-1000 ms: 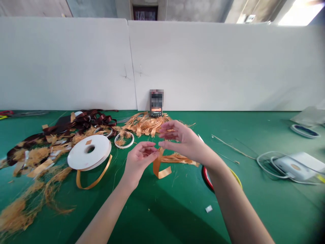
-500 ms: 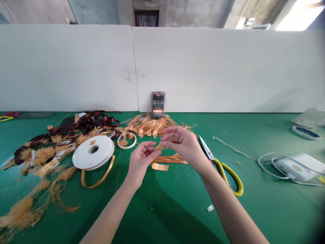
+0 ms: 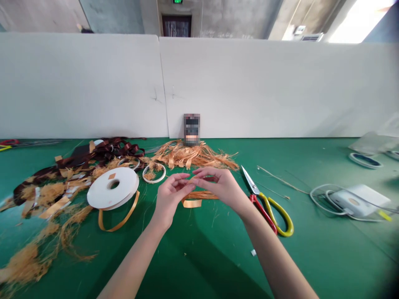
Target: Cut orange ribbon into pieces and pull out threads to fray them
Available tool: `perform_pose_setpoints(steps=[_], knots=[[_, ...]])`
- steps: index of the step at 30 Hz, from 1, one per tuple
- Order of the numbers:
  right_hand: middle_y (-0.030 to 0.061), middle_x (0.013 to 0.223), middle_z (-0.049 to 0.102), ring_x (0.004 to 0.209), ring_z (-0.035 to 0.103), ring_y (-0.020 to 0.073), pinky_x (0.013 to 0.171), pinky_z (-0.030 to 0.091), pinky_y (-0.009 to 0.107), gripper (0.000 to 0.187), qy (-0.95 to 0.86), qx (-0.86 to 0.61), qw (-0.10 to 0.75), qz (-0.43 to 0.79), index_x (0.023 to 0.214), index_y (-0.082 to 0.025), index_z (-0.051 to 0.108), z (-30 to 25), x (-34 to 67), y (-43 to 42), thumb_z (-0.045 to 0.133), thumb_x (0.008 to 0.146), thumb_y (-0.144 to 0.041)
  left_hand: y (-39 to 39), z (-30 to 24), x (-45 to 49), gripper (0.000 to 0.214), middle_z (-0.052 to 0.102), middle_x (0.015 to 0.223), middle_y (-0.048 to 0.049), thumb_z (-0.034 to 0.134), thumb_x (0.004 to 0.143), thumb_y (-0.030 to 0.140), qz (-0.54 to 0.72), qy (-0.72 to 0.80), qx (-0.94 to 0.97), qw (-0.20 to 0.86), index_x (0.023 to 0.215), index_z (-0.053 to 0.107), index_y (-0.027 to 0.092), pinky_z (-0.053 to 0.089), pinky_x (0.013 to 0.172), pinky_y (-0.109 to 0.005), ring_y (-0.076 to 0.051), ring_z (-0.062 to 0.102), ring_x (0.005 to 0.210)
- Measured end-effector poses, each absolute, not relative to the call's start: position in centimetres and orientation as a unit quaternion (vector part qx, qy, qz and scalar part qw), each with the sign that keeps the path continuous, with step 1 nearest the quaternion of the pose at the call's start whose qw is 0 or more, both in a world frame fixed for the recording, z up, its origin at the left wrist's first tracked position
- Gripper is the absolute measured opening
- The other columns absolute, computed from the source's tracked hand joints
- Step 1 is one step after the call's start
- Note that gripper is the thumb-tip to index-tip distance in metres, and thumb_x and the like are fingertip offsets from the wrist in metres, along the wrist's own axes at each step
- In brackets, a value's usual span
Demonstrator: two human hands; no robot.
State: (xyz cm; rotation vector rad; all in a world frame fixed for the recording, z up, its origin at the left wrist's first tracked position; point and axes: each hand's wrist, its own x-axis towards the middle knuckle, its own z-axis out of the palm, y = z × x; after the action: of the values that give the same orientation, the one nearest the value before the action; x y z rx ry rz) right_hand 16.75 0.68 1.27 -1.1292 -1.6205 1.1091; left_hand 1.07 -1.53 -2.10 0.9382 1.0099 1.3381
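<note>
My left hand (image 3: 170,197) and my right hand (image 3: 220,187) meet fingertip to fingertip above the middle of the green table. Both pinch a short piece of orange ribbon (image 3: 192,179), mostly hidden by the fingers. Just below them lie a bundle of thin orange strips (image 3: 201,195) and a flat cut piece of golden ribbon (image 3: 192,204). To the left, a white ribbon spool (image 3: 98,191) rests with a loop of golden ribbon (image 3: 120,225) trailing from it. Scissors (image 3: 274,211) with one red and one yellow handle lie beside my right forearm.
Behind my hands spreads a pile of orange ribbon strips (image 3: 177,154). Tape rings (image 3: 154,180), brown ribbon (image 3: 124,147) and frayed fibres (image 3: 28,261) crowd the left. A white box with a cable (image 3: 361,199) sits right. A white partition (image 3: 249,87) closes the back.
My right hand has come lower and closer to my left hand, so less of the ribbon piece shows between them. The view has shifted slightly.
</note>
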Motion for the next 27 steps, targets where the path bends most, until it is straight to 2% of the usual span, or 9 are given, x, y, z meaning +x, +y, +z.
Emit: perform_pose_setpoints(steps=[3,12,15,21,27], knots=[[0.0071,0.092,0.071,0.092,0.065,0.0213,0.082,0.049,0.037,0.012,-0.647,-0.432,0.443,0.445,0.071,-0.020,0.070,0.9,16.5,0.4,0.069,0.074,-0.031,-1.6,-2.1,1.1,0.031,0.071,0.077,-0.0005,0.081,0.064,0.025,0.571,0.430,0.407,0.568,0.090,0.067,0.018,0.052,0.073,-0.024,-0.012,0.065,0.075],[0.0025,0.079,0.067,0.078,0.062,0.0165,0.072,0.048,0.029,0.008,-0.563,-0.427,0.531,0.467,0.064,-0.020,0.070,-0.5,16.0,-0.4,0.073,0.069,-0.025,-1.9,-2.2,1.0,0.027,0.070,0.073,0.0004,0.082,0.062,0.025,0.556,0.442,0.426,0.561,0.083,0.067,0.018,0.053,0.069,-0.023,-0.012,0.064,0.070],[0.0014,0.078,0.064,0.075,0.059,0.0149,0.068,0.047,0.028,0.010,-0.555,-0.426,0.531,0.478,0.064,-0.020,0.067,-1.0,16.1,-0.5,0.072,0.070,-0.026,-1.9,-2.2,1.1,0.023,0.069,0.073,0.0001,0.081,0.062,0.026,0.553,0.444,0.444,0.548,0.079,0.068,0.018,0.051,0.068,-0.024,-0.013,0.063,0.070],[-0.0004,0.080,0.061,0.076,0.057,0.0132,0.069,0.046,0.027,0.006,-0.563,-0.391,0.516,0.514,0.073,-0.020,0.065,-1.6,16.0,-1.0,0.069,0.074,-0.024,-1.8,-2.4,1.0,0.018,0.065,0.076,0.0000,0.073,0.073,0.034,0.541,0.442,0.506,0.505,0.081,0.068,0.019,0.047,0.069,-0.024,-0.013,0.058,0.071],[-0.0015,0.078,0.061,0.072,0.055,0.0113,0.068,0.044,0.025,0.006,-0.529,-0.382,0.515,0.556,0.073,-0.019,0.066,-1.6,15.3,-1.3,0.070,0.073,-0.023,-1.8,-2.5,0.8,0.020,0.052,0.071,0.0028,0.067,0.079,0.032,0.536,0.426,0.511,0.519,0.071,0.056,0.018,0.039,0.065,-0.021,-0.011,0.047,0.068]])
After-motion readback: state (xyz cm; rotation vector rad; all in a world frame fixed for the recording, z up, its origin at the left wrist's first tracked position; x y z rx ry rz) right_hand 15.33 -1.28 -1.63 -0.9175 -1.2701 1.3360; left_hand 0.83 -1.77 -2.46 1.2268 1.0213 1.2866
